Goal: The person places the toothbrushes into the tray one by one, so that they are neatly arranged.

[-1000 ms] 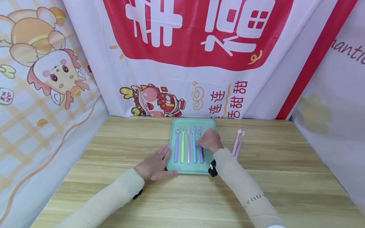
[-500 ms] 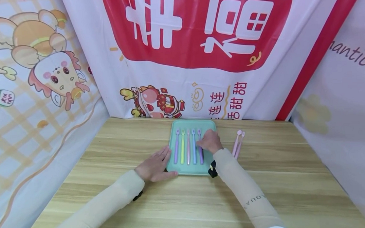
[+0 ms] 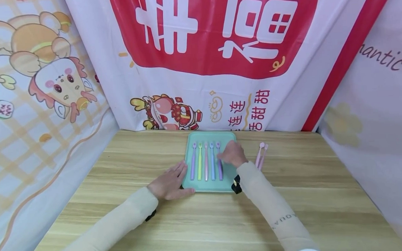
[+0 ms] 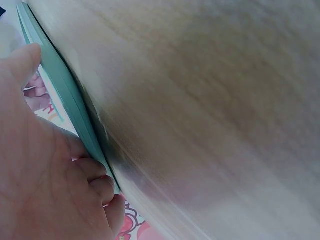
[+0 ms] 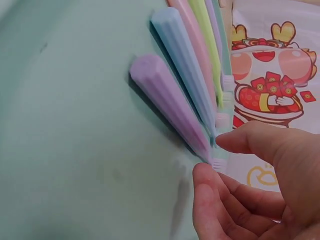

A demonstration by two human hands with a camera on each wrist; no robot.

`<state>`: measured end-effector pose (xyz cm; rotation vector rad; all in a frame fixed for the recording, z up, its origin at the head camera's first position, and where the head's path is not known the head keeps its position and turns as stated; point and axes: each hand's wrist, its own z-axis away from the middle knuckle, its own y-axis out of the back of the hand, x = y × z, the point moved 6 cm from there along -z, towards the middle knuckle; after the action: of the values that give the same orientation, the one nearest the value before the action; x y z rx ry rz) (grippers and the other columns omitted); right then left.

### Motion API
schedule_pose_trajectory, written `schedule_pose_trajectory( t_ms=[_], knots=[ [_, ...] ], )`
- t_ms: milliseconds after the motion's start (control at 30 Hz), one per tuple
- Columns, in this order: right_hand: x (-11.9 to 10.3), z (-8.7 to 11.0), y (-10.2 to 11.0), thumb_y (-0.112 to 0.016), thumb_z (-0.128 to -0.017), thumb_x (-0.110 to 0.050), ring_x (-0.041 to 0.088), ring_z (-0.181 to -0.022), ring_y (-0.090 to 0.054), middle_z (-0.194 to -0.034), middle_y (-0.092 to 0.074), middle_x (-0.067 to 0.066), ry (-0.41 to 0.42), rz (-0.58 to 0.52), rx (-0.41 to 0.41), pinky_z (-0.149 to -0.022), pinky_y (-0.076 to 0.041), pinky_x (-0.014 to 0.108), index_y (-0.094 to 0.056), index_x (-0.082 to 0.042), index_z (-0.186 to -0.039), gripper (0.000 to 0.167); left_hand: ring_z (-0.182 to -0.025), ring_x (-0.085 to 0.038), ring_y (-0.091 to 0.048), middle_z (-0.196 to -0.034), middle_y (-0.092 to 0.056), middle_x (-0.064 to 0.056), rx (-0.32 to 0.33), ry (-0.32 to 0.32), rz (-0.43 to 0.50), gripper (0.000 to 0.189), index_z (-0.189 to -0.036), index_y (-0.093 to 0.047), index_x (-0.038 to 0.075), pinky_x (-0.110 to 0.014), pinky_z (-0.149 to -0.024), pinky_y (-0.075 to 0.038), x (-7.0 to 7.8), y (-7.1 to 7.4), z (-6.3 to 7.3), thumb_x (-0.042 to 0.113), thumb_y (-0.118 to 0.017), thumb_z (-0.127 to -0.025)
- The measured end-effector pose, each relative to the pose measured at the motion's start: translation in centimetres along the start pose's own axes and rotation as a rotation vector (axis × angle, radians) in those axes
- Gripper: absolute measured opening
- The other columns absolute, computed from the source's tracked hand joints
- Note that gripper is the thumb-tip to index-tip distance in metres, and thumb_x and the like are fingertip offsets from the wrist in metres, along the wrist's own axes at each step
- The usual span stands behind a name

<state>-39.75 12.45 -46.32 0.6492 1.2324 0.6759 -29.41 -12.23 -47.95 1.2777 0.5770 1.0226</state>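
A green tray (image 3: 210, 187) lies on the table with several toothbrushes in a row, heads toward the back. From left they are a purple toothbrush (image 3: 193, 165), a yellow toothbrush (image 3: 199, 165), a pink toothbrush (image 3: 206, 164), a blue toothbrush (image 3: 212, 164) and a second purple toothbrush (image 5: 170, 102). My left hand (image 3: 169, 182) rests against the tray's left side, thumb at its front edge. My right hand (image 3: 233, 154) is over the tray's right part. Its thumb and index fingertip stand apart on either side of the rightmost toothbrush's neck; the other fingers are bent.
Two pink toothbrushes (image 3: 260, 156) lie on the wooden table (image 3: 205, 222) right of the tray, partly behind my right forearm. A printed cloth (image 3: 185, 77) hangs along the table's back edge, with more cloth at both sides.
My right hand has shifted slightly right, away from the rightmost purple toothbrush. My left hand stays at the tray's edge, and the row of toothbrushes keeps its layout.
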Motion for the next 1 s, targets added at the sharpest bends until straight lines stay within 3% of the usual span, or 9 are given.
schedule_pose_trajectory(
  t_ms=[267,433,600,700,1000],
  knots=[
    [0.4,0.5,2.2,-0.083,-0.091,-0.032,0.014,-0.062,-0.057,-0.074,-0.063,0.001,0.001,0.065,-0.003,-0.056,-0.052,0.028,-0.063,-0.012,-0.084,0.030,-0.167,-0.034,-0.011,-0.178,-0.010,-0.019,-0.024,0.008,-0.022,0.103,-0.168,-0.017,-0.001,-0.050,-0.136,-0.018,0.3,0.3,0.3,0.073,-0.045,-0.101],
    [0.8,0.9,4.0,-0.082,-0.091,-0.030,0.016,-0.064,-0.061,-0.069,-0.063,0.001,0.049,0.097,0.006,-0.059,-0.054,0.028,-0.055,-0.015,-0.071,0.037,-0.167,-0.034,-0.012,-0.178,-0.011,-0.019,-0.013,0.012,-0.040,0.104,-0.168,-0.017,0.000,-0.050,-0.135,-0.021,0.1,0.2,0.2,0.075,-0.044,-0.101],
    [1.5,1.1,5.9,-0.079,-0.090,-0.028,0.011,-0.049,-0.039,-0.053,-0.042,-0.007,0.099,0.154,0.018,-0.050,-0.040,0.026,-0.043,-0.017,-0.058,0.049,-0.166,-0.035,-0.013,-0.178,-0.011,-0.019,-0.010,0.007,-0.044,0.104,-0.168,-0.017,-0.001,-0.051,-0.135,-0.021,0.2,0.4,0.1,0.075,-0.044,-0.101],
    [2.2,1.3,7.0,-0.078,-0.088,-0.029,0.011,-0.049,-0.034,-0.053,-0.036,-0.008,0.110,0.177,0.022,-0.049,-0.038,0.028,-0.042,-0.017,-0.059,0.048,-0.166,-0.036,-0.013,-0.178,-0.011,-0.019,-0.009,0.007,-0.040,0.104,-0.167,-0.018,-0.001,-0.051,-0.135,-0.021,0.3,0.4,0.1,0.075,-0.044,-0.101],
    [4.6,1.6,9.4,-0.078,-0.087,-0.024,0.013,-0.053,-0.041,-0.060,-0.040,-0.006,0.069,0.140,0.019,-0.052,-0.045,0.029,-0.044,-0.015,-0.070,0.038,-0.166,-0.036,-0.013,-0.178,-0.011,-0.019,-0.009,0.008,-0.034,0.105,-0.167,-0.018,0.000,-0.051,-0.135,-0.021,0.1,0.4,0.0,0.075,-0.045,-0.100]
  ],
)
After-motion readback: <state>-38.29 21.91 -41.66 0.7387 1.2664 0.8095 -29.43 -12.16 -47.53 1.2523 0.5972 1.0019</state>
